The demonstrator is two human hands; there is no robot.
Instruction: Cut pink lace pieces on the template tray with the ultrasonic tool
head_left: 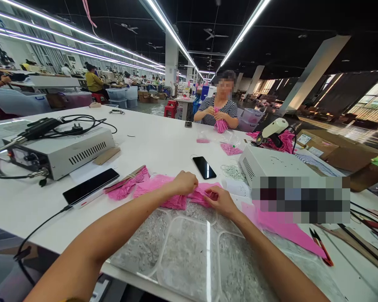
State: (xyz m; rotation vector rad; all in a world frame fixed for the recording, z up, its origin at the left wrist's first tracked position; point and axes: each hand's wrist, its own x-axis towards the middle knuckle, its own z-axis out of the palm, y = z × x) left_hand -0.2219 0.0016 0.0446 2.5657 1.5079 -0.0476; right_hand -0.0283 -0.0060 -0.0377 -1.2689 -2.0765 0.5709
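Note:
Pink fabric pieces (164,191) lie stacked in front of me on the table, beside a grey marbled, shiny mat. My left hand (185,183) is closed above the right end of the stack, its fingers curled down; what they hold is hidden. My right hand (221,202) pinches the edge of a smaller pink fabric piece (201,193) just right of the stack. A bundle of pink strips (129,184) lies further left, with a flat brown stick on it. A large pink sheet (290,230) rests right of my right forearm.
A phone (204,167) lies just beyond my hands, another (91,186) to the left. Grey machine boxes (82,147) (277,163) stand on both sides. Red-handled thread snips (323,249) lie at right. Across the table a person (219,109) holds a pink bundle.

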